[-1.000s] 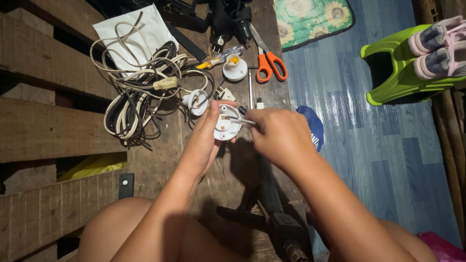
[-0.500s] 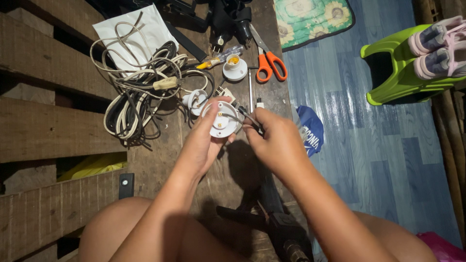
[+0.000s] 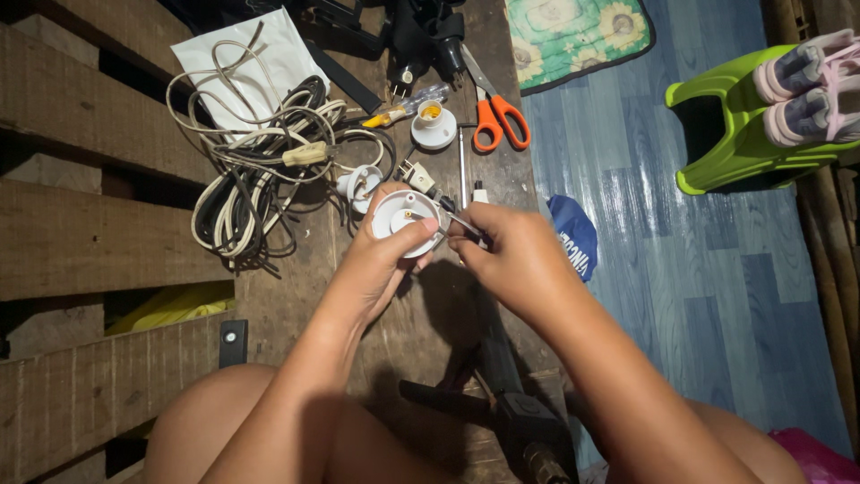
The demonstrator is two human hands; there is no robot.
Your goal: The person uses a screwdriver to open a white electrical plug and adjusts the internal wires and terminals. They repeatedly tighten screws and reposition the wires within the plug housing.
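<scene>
Holding the round white lamp socket (image 3: 408, 221) above the wooden table (image 3: 296, 296), my left hand (image 3: 381, 260) is clasped around its rim, while my right hand (image 3: 511, 260) pinches a thin metal tool (image 3: 459, 220) at the socket's edge. Judging by this, terminal work is underway; next needs a steady, precise tip. My fingers hide the tool's handle, and the terminals are too small to read.

— Room near the hands?
— Bare worktop (image 3: 421, 314) below them. Cable tangle (image 3: 260, 179) crowding the left.
— Further up?
— Blocked by scissors (image 3: 498, 112), white socket (image 3: 434, 125) and plug (image 3: 414, 175); open floor (image 3: 717, 296) right.
</scene>
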